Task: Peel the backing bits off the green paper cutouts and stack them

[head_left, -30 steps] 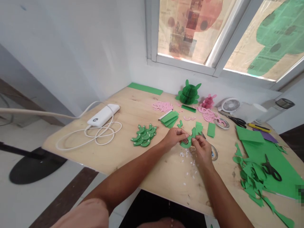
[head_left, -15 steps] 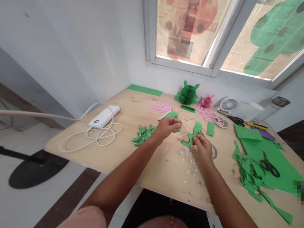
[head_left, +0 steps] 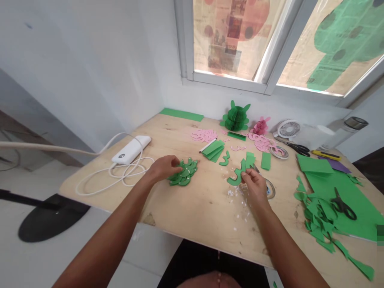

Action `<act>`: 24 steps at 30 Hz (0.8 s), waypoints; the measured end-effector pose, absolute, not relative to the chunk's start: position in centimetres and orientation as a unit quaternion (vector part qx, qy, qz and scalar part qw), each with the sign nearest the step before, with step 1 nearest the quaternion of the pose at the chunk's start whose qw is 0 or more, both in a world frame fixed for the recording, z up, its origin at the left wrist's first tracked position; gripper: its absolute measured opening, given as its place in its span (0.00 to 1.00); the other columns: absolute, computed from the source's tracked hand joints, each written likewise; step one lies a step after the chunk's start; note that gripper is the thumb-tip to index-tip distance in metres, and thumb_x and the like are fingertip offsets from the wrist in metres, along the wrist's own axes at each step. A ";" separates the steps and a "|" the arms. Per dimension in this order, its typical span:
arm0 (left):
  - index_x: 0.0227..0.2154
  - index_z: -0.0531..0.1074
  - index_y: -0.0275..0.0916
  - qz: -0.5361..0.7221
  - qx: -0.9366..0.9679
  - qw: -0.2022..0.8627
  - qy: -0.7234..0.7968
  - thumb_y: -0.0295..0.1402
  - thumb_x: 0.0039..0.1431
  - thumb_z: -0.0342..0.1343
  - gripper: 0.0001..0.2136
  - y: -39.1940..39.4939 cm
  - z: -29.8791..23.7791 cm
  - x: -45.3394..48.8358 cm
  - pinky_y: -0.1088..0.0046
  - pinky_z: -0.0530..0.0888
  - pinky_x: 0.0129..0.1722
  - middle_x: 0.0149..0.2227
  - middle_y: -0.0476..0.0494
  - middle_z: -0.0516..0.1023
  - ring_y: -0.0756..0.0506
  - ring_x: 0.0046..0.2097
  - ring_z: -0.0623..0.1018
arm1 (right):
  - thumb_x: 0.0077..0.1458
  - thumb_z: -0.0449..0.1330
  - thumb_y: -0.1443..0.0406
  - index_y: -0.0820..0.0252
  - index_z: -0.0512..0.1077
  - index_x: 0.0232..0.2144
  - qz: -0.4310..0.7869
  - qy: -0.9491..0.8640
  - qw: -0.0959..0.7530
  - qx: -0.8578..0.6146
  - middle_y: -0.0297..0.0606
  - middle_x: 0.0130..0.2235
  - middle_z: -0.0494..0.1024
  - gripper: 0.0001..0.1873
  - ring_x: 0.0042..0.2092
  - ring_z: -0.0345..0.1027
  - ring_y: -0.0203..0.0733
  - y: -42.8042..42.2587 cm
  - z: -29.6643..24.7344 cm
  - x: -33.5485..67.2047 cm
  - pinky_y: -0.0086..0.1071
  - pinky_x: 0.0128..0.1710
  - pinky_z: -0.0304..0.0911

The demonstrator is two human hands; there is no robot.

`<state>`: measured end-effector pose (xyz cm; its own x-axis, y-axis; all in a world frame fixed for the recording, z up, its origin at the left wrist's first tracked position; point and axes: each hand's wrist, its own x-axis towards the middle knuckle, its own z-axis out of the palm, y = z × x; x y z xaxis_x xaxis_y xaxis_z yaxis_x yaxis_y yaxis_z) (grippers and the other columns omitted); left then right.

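My left hand [head_left: 167, 167] is at the left edge of a pile of curved green paper cutouts [head_left: 186, 175], its thumb and fingers slightly apart and the fingertips over the pieces. Between the thumb and fingers of my right hand [head_left: 254, 183] is a wavy green paper cutout [head_left: 235, 178], close above the tabletop. A dark, narrow tip shows behind that hand, its kind unclear. One loose curved green paper piece [head_left: 225, 159] lies by itself between the hands. White paper scraps [head_left: 238, 194] are scattered below the held cutout.
Folded green paper strips [head_left: 213, 149] and pink cutouts [head_left: 204, 135] lie farther back. A tape roll [head_left: 270, 189] is beside my right hand. Scissors [head_left: 343, 204] rest on green sheets at right, near green offcuts [head_left: 318, 220]. A white power bank [head_left: 132, 150] with a coiled cable is at left.
My left hand has let go of a curved green piece, now on the table, and moved left to the pile. My right hand still holds its cutout in nearly the same place.
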<state>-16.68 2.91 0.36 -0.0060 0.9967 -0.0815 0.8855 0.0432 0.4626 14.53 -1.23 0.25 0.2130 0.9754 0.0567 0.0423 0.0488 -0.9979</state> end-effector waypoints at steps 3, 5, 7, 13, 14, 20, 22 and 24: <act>0.24 0.72 0.41 0.127 0.675 0.193 0.700 0.40 0.40 0.57 0.10 3.2 0.5 -16.2 0.73 0.64 0.28 0.27 0.46 0.77 0.44 0.31 0.75 | 0.41 0.61 0.56 0.60 0.68 0.21 0.433 -0.461 0.553 -0.543 0.29 0.18 0.68 0.13 0.22 0.59 0.35 -1.2 0.3 14.5 0.28 0.23 0.55; 0.21 0.72 0.41 0.145 0.670 0.207 0.698 0.38 0.39 0.57 0.07 3.3 0.4 -16.2 0.73 0.63 0.27 0.25 0.46 0.76 0.44 0.29 0.74 | 0.41 0.61 0.57 0.59 0.68 0.21 0.444 -0.459 0.552 -0.536 0.29 0.18 0.67 0.12 0.21 0.59 0.35 -1.2 0.3 14.5 0.28 0.23 0.55; 0.19 0.72 0.41 0.183 0.660 0.230 0.692 0.37 0.38 0.57 0.05 3.1 0.3 -16.3 0.73 0.62 0.26 0.22 0.47 0.75 0.45 0.27 0.73 | 0.41 0.61 0.57 0.59 0.68 0.21 0.451 -0.457 0.553 -0.531 0.28 0.18 0.67 0.11 0.21 0.58 0.35 -1.2 0.2 14.6 0.28 0.22 0.54; 0.18 0.71 0.39 0.291 0.591 0.310 0.685 0.38 0.36 0.60 0.08 1.7 1.2 -16.5 0.74 0.62 0.23 0.18 0.49 0.72 0.47 0.23 0.70 | 0.42 0.61 0.57 0.59 0.67 0.20 0.456 -0.453 0.556 -0.527 0.28 0.18 0.66 0.12 0.19 0.55 0.33 -1.1 -0.1 14.7 0.28 0.19 0.52; 0.19 0.72 0.39 0.302 0.585 0.308 0.687 0.38 0.36 0.61 0.08 1.5 1.6 -16.5 0.74 0.62 0.23 0.18 0.49 0.72 0.47 0.23 0.70 | 0.42 0.61 0.57 0.59 0.67 0.20 0.457 -0.451 0.558 -0.526 0.28 0.18 0.66 0.12 0.19 0.54 0.33 -1.1 0.0 14.7 0.28 0.19 0.52; 0.24 0.73 0.38 0.382 0.572 0.444 0.575 0.38 0.41 0.61 0.09 0.4 3.9 -14.6 0.75 0.67 0.29 0.27 0.47 0.75 0.48 0.29 0.73 | 0.41 0.62 0.57 0.59 0.67 0.18 0.451 -0.444 0.563 -0.531 0.27 0.17 0.65 0.12 0.20 0.55 0.32 -1.4 0.6 14.5 0.27 0.21 0.52; 0.24 0.73 0.38 0.401 0.562 0.495 0.528 0.36 0.41 0.62 0.08 0.6 4.2 -13.2 0.75 0.67 0.29 0.26 0.47 0.75 0.49 0.28 0.72 | 0.41 0.62 0.57 0.60 0.66 0.18 0.461 -0.438 0.562 -0.528 0.27 0.17 0.64 0.13 0.19 0.54 0.31 -1.4 0.5 14.4 0.27 0.20 0.50; 0.24 0.72 0.38 0.410 0.549 0.535 0.493 0.35 0.41 0.63 0.08 1.0 4.3 -11.6 0.75 0.67 0.28 0.25 0.47 0.74 0.50 0.27 0.72 | 0.41 0.62 0.57 0.60 0.67 0.19 0.474 -0.432 0.561 -0.523 0.27 0.17 0.65 0.13 0.19 0.54 0.31 -1.3 0.2 14.4 0.27 0.19 0.49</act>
